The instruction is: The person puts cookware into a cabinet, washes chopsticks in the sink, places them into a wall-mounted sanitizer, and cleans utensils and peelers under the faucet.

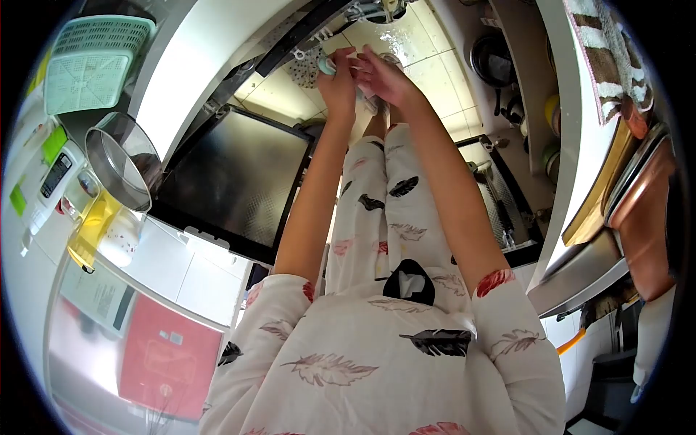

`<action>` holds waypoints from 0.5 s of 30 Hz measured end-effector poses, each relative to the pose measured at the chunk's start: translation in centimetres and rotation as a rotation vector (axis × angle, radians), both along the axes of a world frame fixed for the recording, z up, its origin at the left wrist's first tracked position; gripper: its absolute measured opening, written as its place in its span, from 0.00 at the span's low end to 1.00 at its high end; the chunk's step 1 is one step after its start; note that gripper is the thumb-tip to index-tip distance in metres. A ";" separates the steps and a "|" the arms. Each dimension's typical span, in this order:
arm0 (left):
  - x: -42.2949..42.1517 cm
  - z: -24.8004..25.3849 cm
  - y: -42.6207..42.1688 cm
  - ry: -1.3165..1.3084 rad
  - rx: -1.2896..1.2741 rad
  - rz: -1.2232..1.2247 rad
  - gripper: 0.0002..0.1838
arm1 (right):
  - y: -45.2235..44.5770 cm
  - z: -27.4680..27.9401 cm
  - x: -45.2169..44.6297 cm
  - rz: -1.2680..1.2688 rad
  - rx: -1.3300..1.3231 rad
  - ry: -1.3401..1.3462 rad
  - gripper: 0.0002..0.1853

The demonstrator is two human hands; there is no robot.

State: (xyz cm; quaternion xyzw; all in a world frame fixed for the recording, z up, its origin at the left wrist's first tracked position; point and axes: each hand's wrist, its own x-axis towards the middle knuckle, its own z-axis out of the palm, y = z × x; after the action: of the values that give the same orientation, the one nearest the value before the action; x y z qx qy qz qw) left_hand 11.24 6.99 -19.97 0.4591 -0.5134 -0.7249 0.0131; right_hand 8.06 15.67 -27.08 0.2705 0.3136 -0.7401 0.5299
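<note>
My left hand (338, 81) and my right hand (383, 78) are close together in front of me, low over the tiled floor. A small mint-green and white item (328, 66) sits in the closed fingers of my left hand; its kind is unclear. My right fingers are bent toward the left hand, with something whitish between the two hands that is too small to name. Part of my legs and feet shows below the hands.
Open cabinet doors stand on both sides: a dark glass one (232, 174) at left and another (500, 196) at right. A pan (491, 59) sits inside the right cabinet. Green baskets (94, 65) and a round metal sieve (123, 163) are at left; a striped towel (605, 54) hangs at right.
</note>
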 end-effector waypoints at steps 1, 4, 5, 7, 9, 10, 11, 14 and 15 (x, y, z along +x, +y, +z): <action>0.0 -0.1 0.0 0.001 0.001 0.001 0.13 | 0.1 0.2 0.2 0.001 0.001 0.001 0.21; 0.5 -1.1 -0.1 0.075 -0.112 -0.062 0.14 | 1.0 0.6 1.2 0.094 -0.002 0.330 0.19; 0.3 -1.0 -0.1 0.075 -0.102 -0.097 0.13 | 1.3 1.2 1.1 0.185 0.031 0.362 0.20; -0.1 -0.8 -0.2 0.075 -0.093 -0.130 0.13 | 1.4 2.2 0.7 0.276 0.064 0.395 0.21; -0.6 -0.8 -0.3 0.114 -0.060 -0.129 0.13 | 1.4 2.8 0.2 0.369 0.067 0.508 0.20; -0.8 -0.7 -0.4 0.115 -0.060 -0.128 0.13 | 1.3 3.1 0.0 0.370 0.067 0.509 0.20; -1.0 -0.8 -0.5 0.100 -0.080 -0.123 0.13 | 1.1 3.3 -0.2 0.278 -0.010 0.560 0.21; -1.3 -0.9 -0.9 0.104 -0.086 -0.108 0.13 | 0.9 4.0 -1.3 0.314 -0.034 0.674 0.22; -1.4 -0.9 -1.0 0.129 -0.068 -0.096 0.13 | 0.9 4.1 -1.8 0.445 0.026 0.741 0.22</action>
State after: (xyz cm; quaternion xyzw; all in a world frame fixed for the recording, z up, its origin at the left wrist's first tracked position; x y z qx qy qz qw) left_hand 9.82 6.04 -20.88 0.3855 -0.5573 -0.7349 0.0267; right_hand 6.25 16.57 -22.96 -0.0811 0.5428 -0.6509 0.5245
